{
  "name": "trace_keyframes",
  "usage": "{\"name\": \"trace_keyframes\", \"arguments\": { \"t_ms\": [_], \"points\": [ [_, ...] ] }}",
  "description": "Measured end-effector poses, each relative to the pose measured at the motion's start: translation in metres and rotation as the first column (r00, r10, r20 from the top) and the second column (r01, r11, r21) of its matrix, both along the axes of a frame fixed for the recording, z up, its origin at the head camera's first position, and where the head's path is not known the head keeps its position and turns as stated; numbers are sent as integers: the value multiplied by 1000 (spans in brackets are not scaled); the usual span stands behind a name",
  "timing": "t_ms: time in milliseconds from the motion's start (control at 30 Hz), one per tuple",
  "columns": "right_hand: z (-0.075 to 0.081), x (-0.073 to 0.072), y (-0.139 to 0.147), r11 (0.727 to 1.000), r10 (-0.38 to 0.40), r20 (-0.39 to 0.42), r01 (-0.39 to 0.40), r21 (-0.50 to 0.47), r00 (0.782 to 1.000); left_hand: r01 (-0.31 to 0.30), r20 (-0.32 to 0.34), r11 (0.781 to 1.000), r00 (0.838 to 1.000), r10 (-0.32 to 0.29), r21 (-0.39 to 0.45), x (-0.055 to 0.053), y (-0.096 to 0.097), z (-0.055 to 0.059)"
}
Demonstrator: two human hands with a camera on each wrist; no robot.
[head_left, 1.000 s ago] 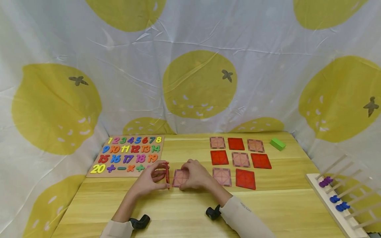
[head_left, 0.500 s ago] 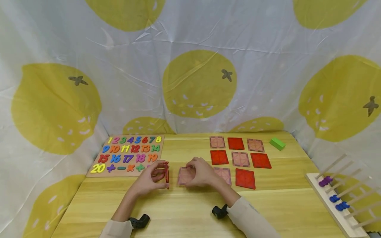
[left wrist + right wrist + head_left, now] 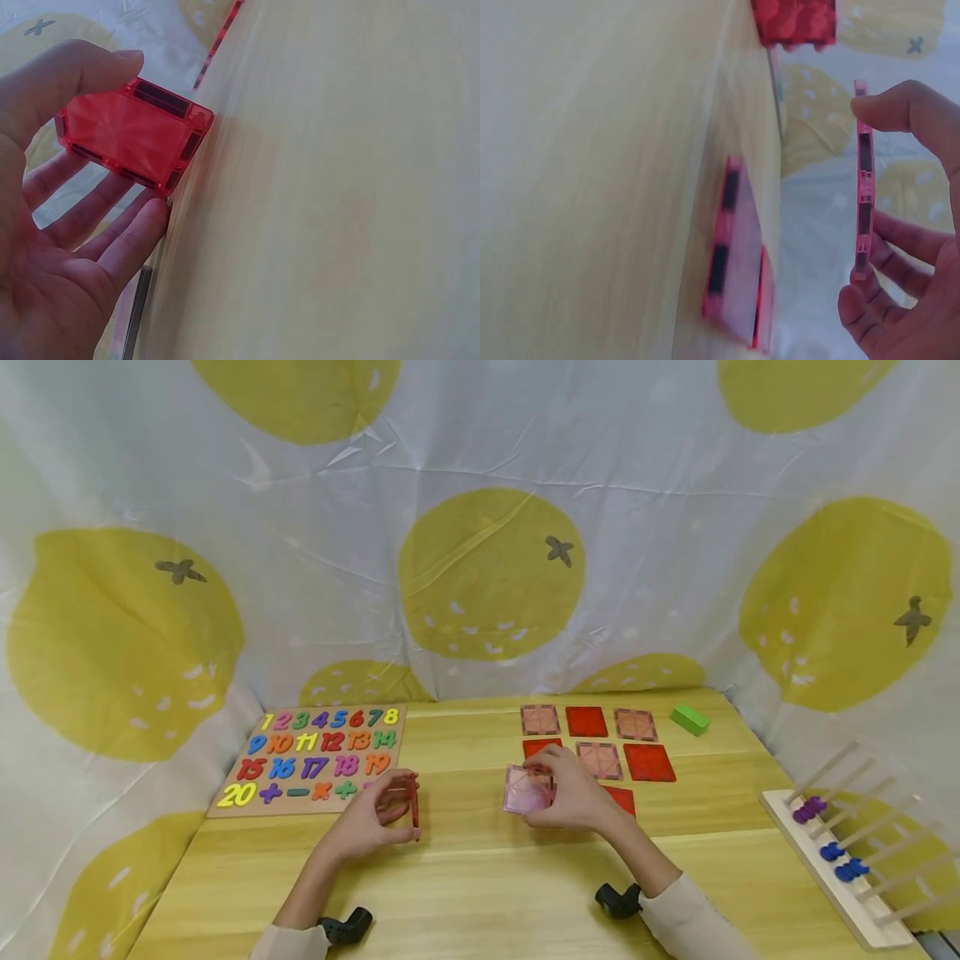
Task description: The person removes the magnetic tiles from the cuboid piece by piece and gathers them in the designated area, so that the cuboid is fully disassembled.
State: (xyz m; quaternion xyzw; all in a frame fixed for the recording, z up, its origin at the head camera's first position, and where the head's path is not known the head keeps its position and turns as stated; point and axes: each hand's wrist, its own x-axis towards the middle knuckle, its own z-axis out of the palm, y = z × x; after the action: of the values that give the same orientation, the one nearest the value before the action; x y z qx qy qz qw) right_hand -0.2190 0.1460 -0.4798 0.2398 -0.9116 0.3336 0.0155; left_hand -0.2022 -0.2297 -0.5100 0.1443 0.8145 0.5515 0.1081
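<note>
My left hand (image 3: 372, 814) holds a red square magnetic tile (image 3: 124, 139) on edge, thumb on one side and fingers on the other. My right hand (image 3: 572, 793) pinches a pink see-through magnetic tile (image 3: 525, 791) by its edges; it is raised off the table in the right wrist view. Beneath and beyond the right hand lie rows of alternating pink and red tiles, among them a red tile (image 3: 650, 762) and a pink tile (image 3: 598, 761). The hand partly covers a nearer red tile (image 3: 622, 799). Another pink tile (image 3: 739, 247) shows in the right wrist view.
A board of coloured numbers (image 3: 300, 807) lies at the back left. A green block (image 3: 689, 720) sits at the back right. At the right edge stands a wooden peg rack (image 3: 828, 877) with purple and blue beads. Lemon-print fabric (image 3: 491, 572) hangs behind the table.
My right hand has lifted the pink tile off the table and carried it right, toward the tile rows. The left hand still holds its red tile in nearly the same place.
</note>
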Motion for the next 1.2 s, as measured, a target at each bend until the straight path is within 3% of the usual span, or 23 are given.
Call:
{"name": "trace_keyframes", "arguments": {
  "t_ms": [367,667,1200],
  "points": [
    [7,16,72,998,-65,-47,66,14,997,7,-22,1000,1000,-7,-6,-1,-1,-1],
    [-1,30,124,990,-99,-54,104,96,994,23,-35,1000,999,-23,-18,-1,-1,-1],
    [-17,32,172,980,-153,-58,159,119,987,18,-39,1000,999,-18,-7,1,-1,-4]
  ]
}}
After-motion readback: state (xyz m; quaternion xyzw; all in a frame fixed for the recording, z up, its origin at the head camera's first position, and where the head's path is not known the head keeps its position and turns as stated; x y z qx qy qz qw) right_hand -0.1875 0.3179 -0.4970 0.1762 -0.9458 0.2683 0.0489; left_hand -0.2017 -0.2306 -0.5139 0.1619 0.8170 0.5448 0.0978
